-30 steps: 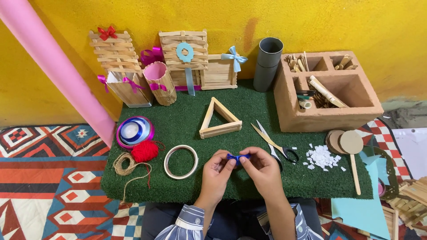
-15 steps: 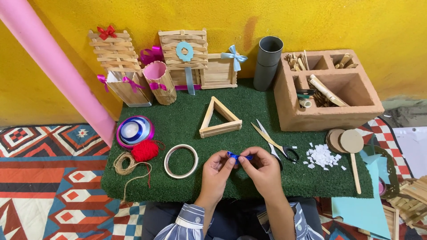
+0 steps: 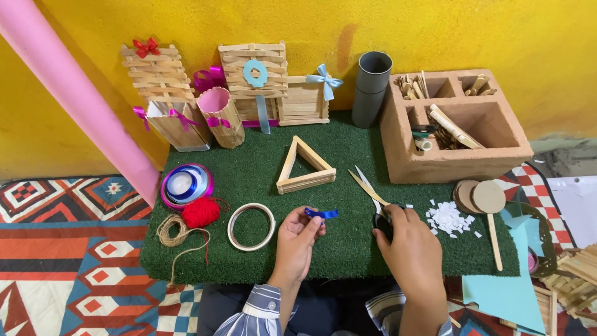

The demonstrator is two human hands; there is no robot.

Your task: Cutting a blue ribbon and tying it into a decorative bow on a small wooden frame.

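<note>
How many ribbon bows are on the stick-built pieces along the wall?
3: a red bow atop the left fence-like panel, a magenta bow behind the pink cup, and a light blue bow on the small box. More may be hidden.

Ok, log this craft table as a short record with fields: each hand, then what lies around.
left hand: pinches a short blue ribbon piece
right hand: on the black handles of the scissors, blades flat on the green mat
near left hand: white ring, red yarn ball, twine
centre: stick triangle
near right hand: white paper bits
</note>
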